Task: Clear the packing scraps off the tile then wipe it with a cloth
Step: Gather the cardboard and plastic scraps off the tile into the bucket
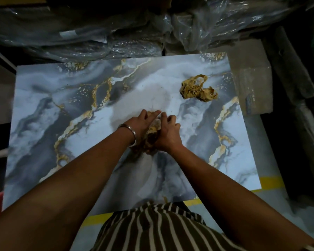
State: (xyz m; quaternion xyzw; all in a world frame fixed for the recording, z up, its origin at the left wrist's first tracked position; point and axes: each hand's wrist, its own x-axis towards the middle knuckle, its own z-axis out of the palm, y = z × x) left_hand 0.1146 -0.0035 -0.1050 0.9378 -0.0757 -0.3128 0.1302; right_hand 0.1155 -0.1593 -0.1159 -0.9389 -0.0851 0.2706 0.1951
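Head view: the marbled tile [43,109] lies flat under both arms, and near its centre the left hand [141,122] and the right hand [168,132] press together round a crumpled brown packing scrap [151,134], fingers curled onto it. At two o'clock from the hands a second scrap [198,88] rests on the tile, well apart, and clear plastic wrapping [116,28] is heaped beyond the twelve o'clock edge.

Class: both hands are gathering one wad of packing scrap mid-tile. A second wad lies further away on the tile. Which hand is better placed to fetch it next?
Right, probably. The second wad lies beyond and to the right of the right hand; the left hand would have to cross over it.
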